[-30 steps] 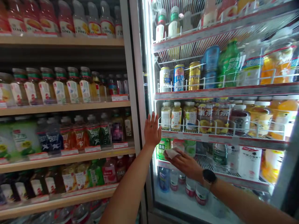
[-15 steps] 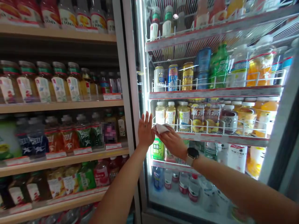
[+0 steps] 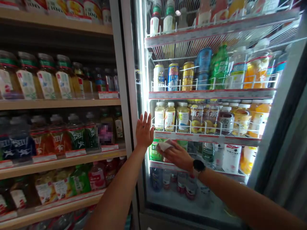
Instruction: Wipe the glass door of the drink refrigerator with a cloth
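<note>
My left hand (image 3: pixel 144 131) is raised with fingers stretched out, its palm laid against the left edge of the drinks fridge's glass door (image 3: pixel 177 209). Lower and to the right, my right hand (image 3: pixel 179 156) presses a crumpled white wipe (image 3: pixel 165 145) against the glass. Whether the wipe is tissue or cloth I cannot tell. A dark-faced watch (image 3: pixel 199 165) is on my right wrist. Behind the glass, a green-labelled bottle (image 3: pixel 155 151) shows next to the wipe, partly covered. Small tea bottles (image 3: pixel 169 116) line the shelf above my right hand.
Inside the fridge, wire shelves hold cans (image 3: pixel 173 76) and a large green bottle (image 3: pixel 219 65). On the left, open wooden shelves (image 3: pixel 59 103) carry rows of bottled drinks. A grey upright frame (image 3: pixel 124 64) divides the two. The fridge's dark right side frame (image 3: pixel 275 127) stands at right.
My right hand has slid the wipe down the glass, from the shelf rail to below it, away from my left hand. My left hand stays at the door's edge. The view has shifted slightly.
</note>
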`<state>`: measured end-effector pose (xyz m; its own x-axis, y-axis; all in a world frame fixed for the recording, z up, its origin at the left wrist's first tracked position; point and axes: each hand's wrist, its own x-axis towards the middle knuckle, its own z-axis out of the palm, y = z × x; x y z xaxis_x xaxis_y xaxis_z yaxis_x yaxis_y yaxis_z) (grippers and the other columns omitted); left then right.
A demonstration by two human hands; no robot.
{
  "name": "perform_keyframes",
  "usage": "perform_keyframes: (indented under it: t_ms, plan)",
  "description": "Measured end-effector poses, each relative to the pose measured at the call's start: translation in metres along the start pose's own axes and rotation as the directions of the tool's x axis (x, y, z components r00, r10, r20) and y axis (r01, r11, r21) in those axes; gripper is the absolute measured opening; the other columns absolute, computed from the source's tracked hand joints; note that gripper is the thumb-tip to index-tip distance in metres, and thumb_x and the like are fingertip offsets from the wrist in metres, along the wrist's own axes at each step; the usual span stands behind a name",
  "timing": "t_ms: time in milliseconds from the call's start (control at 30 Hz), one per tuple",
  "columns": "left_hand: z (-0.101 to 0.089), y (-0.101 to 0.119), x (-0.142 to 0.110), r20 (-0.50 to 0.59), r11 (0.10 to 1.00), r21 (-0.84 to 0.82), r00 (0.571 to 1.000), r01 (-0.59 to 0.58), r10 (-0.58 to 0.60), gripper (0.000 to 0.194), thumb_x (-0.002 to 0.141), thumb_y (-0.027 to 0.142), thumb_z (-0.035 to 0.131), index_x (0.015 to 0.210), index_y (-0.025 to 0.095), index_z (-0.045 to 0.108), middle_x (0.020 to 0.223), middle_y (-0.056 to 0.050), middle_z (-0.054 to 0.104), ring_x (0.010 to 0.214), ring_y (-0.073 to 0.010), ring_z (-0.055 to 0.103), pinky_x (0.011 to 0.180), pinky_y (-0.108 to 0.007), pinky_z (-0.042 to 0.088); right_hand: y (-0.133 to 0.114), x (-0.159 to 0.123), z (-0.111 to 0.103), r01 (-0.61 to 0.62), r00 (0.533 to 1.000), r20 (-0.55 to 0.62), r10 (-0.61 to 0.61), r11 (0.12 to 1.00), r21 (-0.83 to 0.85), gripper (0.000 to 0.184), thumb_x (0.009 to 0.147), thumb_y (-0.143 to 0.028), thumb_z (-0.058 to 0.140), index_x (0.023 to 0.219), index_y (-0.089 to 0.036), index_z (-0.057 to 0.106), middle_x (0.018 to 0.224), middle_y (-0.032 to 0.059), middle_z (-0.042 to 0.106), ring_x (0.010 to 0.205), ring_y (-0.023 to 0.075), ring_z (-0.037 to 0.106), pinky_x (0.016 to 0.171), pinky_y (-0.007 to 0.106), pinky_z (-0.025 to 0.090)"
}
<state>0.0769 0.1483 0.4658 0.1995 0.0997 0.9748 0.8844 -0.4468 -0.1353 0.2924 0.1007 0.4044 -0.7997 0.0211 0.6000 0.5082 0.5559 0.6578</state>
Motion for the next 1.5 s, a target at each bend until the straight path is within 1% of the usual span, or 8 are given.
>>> perform_keyframes:
  t_ms: [133, 267, 400, 667, 800, 933, 1267, 1500]
  plan:
    - [-0.001, 0.002, 0.002, -0.006, 1.0, -0.018, 1.0, 0.001, -0.001, 0.06, 0.102, 0.032, 0.031, 0.159, 0.02, 0.014, 0.164, -0.009, 0.02, 0.153, -0.0243, 0.011, 0.124, -0.045, 0.018, 0.091, 0.06, -0.063, -0.228, 0.973, -0.045, 0.224, 0.965, -0.127, 0.064, 0.096, -0.01, 0.041, 0.157, -0.02, 0.026, 0.136, 0.0098, 0.061, 0.125, 0.0245, 0.056, 0.123, 0.054, 0.025]
    - [-0.001, 0.003, 0.003, -0.04, 1.0, -0.01, 0.999, -0.015, 0.015, 0.061, 0.102, 0.031, 0.033, 0.159, 0.023, 0.012, 0.164, -0.008, 0.019, 0.153, -0.0221, 0.01, 0.124, -0.044, 0.017, 0.144, 0.084, -0.095, -0.487, 0.861, -0.218, 0.46, 0.868, -0.093, 0.066, 0.099, -0.016, 0.036, 0.16, -0.026, 0.012, 0.157, 0.0086, 0.039, 0.144, 0.0313, 0.035, 0.119, 0.06, 0.028]
    - [0.0, 0.002, 0.002, -0.031, 1.0, -0.013, 0.999, -0.012, 0.011, 0.06, 0.102, 0.032, 0.033, 0.159, 0.022, 0.014, 0.164, -0.009, 0.021, 0.153, -0.023, 0.011, 0.124, -0.044, 0.017, 0.118, 0.06, -0.074, -0.404, 0.9, -0.201, 0.388, 0.914, -0.046, 0.072, 0.098, -0.014, 0.038, 0.16, -0.026, 0.005, 0.157, 0.0086, 0.039, 0.145, 0.0304, 0.034, 0.117, 0.057, 0.034]
    - [-0.001, 0.002, 0.001, 0.007, 0.999, -0.039, 0.999, 0.034, -0.034, 0.058, 0.102, 0.035, 0.03, 0.157, 0.019, 0.022, 0.163, -0.009, 0.024, 0.153, -0.0246, 0.014, 0.124, -0.046, 0.017, -0.024, -0.043, 0.004, -0.138, 0.989, 0.062, 0.134, 0.989, 0.058, 0.068, 0.09, -0.002, 0.042, 0.155, -0.016, 0.03, 0.132, 0.0108, 0.064, 0.117, 0.022, 0.061, 0.112, 0.045, 0.044]
    - [-0.001, 0.002, 0.001, -0.019, 1.0, -0.005, 1.0, 0.007, -0.007, 0.058, 0.102, 0.032, 0.031, 0.158, 0.019, 0.019, 0.163, -0.009, 0.024, 0.153, -0.0236, 0.014, 0.124, -0.044, 0.018, -0.063, -0.086, 0.027, -0.063, 0.995, 0.089, 0.054, 0.993, 0.099, 0.069, 0.085, 0.001, 0.041, 0.152, -0.013, 0.035, 0.131, 0.0102, 0.065, 0.114, 0.0212, 0.062, 0.106, 0.041, 0.049]
    - [-0.001, 0.002, 0.0, -0.023, 1.0, 0.008, 1.0, 0.003, -0.002, 0.058, 0.102, 0.032, 0.031, 0.158, 0.019, 0.019, 0.163, -0.01, 0.025, 0.153, -0.0238, 0.014, 0.123, -0.044, 0.019, -0.046, -0.073, 0.018, -0.015, 0.997, 0.071, 0.009, 0.996, 0.085, 0.07, 0.087, 0.0, 0.042, 0.155, -0.013, 0.03, 0.128, 0.0086, 0.067, 0.111, 0.0194, 0.063, 0.11, 0.04, 0.046]
    - [-0.002, 0.003, 0.0, 0.014, 1.0, 0.008, 1.0, 0.026, -0.026, 0.058, 0.103, 0.034, 0.028, 0.158, 0.018, 0.019, 0.163, -0.011, 0.024, 0.153, -0.0238, 0.011, 0.124, -0.046, 0.019, 0.121, 0.1, -0.073, -0.362, 0.903, -0.248, 0.35, 0.932, -0.003, 0.072, 0.099, -0.015, 0.04, 0.16, -0.023, 0.003, 0.157, 0.011, 0.038, 0.142, 0.0339, 0.038, 0.119, 0.062, 0.029]
    - [-0.001, 0.002, 0.0, 0.005, 1.0, -0.002, 1.0, 0.025, -0.025, 0.059, 0.103, 0.035, 0.03, 0.158, 0.021, 0.017, 0.163, -0.008, 0.021, 0.152, -0.024, 0.014, 0.124, -0.045, 0.018, 0.074, 0.075, -0.04, -0.339, 0.929, -0.156, 0.335, 0.941, 0.002, 0.075, 0.096, -0.011, 0.04, 0.16, -0.02, 0.001, 0.144, 0.0124, 0.054, 0.128, 0.0287, 0.052, 0.121, 0.058, 0.029]
